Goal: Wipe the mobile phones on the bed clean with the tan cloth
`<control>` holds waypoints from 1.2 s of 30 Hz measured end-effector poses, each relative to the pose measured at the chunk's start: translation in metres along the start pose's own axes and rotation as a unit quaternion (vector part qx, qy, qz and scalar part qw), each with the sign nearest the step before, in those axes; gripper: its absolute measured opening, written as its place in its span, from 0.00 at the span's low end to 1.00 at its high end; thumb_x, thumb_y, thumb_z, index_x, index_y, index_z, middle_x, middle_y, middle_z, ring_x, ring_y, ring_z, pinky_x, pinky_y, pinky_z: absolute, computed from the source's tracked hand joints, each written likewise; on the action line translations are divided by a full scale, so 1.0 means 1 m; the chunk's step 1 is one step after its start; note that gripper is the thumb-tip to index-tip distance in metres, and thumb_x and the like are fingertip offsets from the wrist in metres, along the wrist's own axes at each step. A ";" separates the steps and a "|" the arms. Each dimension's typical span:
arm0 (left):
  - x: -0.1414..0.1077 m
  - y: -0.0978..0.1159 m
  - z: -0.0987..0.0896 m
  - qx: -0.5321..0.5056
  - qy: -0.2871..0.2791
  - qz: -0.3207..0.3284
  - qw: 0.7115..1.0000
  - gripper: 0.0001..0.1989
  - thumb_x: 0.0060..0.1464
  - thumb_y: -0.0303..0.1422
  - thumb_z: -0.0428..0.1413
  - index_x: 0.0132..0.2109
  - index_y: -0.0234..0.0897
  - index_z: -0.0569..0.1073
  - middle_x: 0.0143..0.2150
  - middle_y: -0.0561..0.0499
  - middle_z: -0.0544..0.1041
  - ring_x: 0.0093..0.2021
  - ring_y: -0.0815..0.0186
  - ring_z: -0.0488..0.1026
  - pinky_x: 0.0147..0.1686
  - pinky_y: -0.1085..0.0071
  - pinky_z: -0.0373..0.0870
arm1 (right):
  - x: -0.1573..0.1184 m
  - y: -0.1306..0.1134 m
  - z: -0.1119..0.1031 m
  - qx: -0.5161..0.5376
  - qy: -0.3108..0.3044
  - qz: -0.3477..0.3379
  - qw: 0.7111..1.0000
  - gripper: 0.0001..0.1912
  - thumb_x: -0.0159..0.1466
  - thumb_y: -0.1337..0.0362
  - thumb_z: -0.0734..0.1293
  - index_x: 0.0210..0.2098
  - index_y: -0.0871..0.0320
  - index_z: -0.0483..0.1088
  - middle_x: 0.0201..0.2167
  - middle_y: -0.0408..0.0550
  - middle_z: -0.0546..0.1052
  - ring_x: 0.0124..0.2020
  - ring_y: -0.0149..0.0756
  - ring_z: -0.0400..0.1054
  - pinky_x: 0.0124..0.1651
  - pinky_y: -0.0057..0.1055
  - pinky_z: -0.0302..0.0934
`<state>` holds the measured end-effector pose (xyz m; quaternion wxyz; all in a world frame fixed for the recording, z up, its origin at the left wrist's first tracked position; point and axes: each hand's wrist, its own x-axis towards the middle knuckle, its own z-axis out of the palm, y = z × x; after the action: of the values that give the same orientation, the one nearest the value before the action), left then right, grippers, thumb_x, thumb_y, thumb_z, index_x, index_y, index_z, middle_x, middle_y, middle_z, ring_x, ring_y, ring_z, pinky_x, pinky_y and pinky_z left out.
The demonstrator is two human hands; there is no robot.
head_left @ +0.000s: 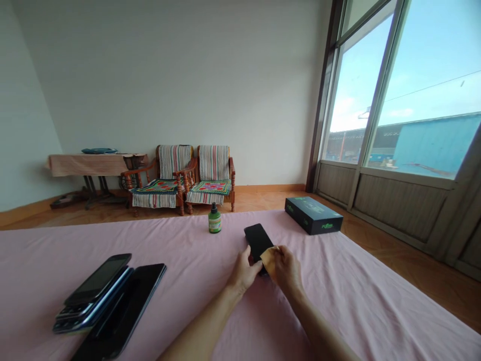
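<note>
A black smartphone is tilted away from me above the pink cloth, its dark face up. My left hand grips its near left edge, thumb lying across the lower part. In my right hand a yellowish-tan cloth is pinched between the fingers. That cloth covers the phone's lower right side; whether it presses on the surface I cannot tell. The phone's bottom end is partly hidden by my hands and the cloth.
On the pink cloth, a stack of phones lies on the left beside a larger dark tablet-like device. A green spray bottle stands ahead, a black box at the far right corner. Two wooden chairs stand beyond.
</note>
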<state>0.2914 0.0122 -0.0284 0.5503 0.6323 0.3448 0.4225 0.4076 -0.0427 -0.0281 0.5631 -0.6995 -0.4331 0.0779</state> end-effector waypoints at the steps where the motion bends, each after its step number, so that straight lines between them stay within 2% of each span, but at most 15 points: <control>1: -0.001 -0.001 0.000 0.012 0.001 0.001 1.000 0.22 0.40 0.27 0.64 0.46 0.35 0.74 0.42 0.46 0.78 0.48 0.53 0.72 0.49 0.64 0.65 | 0.001 0.002 0.000 -0.004 -0.009 0.003 1.000 0.17 0.60 0.59 0.55 0.30 0.60 0.72 0.27 0.50 0.79 0.29 0.40 0.73 0.29 0.28 0.61; 5: -0.003 -0.007 0.001 0.063 0.020 0.000 0.998 0.31 0.37 0.28 0.65 0.52 0.33 0.71 0.48 0.42 0.75 0.54 0.50 0.68 0.54 0.62 0.61 | 0.002 0.007 0.000 -0.031 -0.026 0.020 0.999 0.17 0.59 0.58 0.55 0.29 0.59 0.72 0.24 0.49 0.78 0.26 0.39 0.71 0.26 0.28 0.58; 11: -0.008 -0.008 0.004 0.143 0.032 0.006 0.989 0.42 0.30 0.30 0.67 0.57 0.30 0.66 0.54 0.36 0.69 0.58 0.43 0.61 0.58 0.59 0.55 | -0.001 0.014 -0.001 -0.070 -0.024 0.031 0.997 0.17 0.60 0.57 0.55 0.33 0.57 0.72 0.29 0.49 0.79 0.29 0.40 0.71 0.28 0.29 0.58; 16: -0.012 -0.007 0.007 0.192 0.027 0.016 0.981 0.42 0.35 0.28 0.65 0.60 0.24 0.62 0.56 0.31 0.66 0.59 0.44 0.59 0.59 0.60 0.54 | 0.004 0.020 -0.002 -0.088 -0.031 0.044 0.995 0.14 0.56 0.56 0.57 0.27 0.56 0.71 0.23 0.49 0.77 0.25 0.42 0.70 0.24 0.30 0.56; 21: -0.016 -0.009 0.010 0.218 0.017 0.030 0.975 0.48 0.32 0.25 0.66 0.62 0.23 0.58 0.61 0.31 0.60 0.61 0.46 0.56 0.61 0.62 0.52 | 0.006 0.017 -0.002 -0.080 -0.037 0.029 0.996 0.17 0.58 0.54 0.56 0.33 0.57 0.71 0.28 0.52 0.78 0.29 0.43 0.72 0.28 0.31 0.59; 28: -0.017 -0.011 0.013 0.250 0.022 0.038 0.967 0.42 0.39 0.23 0.62 0.63 0.25 0.57 0.60 0.35 0.62 0.60 0.50 0.57 0.61 0.65 0.52 | 0.005 0.011 0.002 -0.045 -0.042 0.008 0.998 0.19 0.58 0.56 0.56 0.36 0.60 0.72 0.31 0.54 0.79 0.32 0.43 0.73 0.31 0.31 0.62; 32: -0.019 -0.012 0.014 0.269 0.020 0.041 0.962 0.40 0.42 0.24 0.60 0.64 0.26 0.56 0.59 0.36 0.62 0.61 0.51 0.56 0.61 0.66 0.51 | 0.011 0.009 -0.005 -0.043 -0.011 -0.013 0.999 0.19 0.59 0.56 0.55 0.37 0.60 0.72 0.33 0.53 0.79 0.32 0.42 0.73 0.30 0.30 0.62; 36: -0.020 -0.012 0.014 0.284 0.018 0.043 0.958 0.39 0.44 0.25 0.58 0.64 0.24 0.56 0.60 0.36 0.61 0.62 0.51 0.54 0.62 0.65 0.49 | 0.037 0.001 -0.007 -0.061 0.035 -0.060 0.996 0.18 0.60 0.55 0.57 0.32 0.61 0.73 0.24 0.49 0.77 0.25 0.39 0.70 0.25 0.29 0.57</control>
<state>0.2966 -0.0100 -0.0435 0.3229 0.7691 0.4330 0.3416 0.4353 -0.0218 -0.0124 0.5379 -0.7077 -0.4580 -0.0070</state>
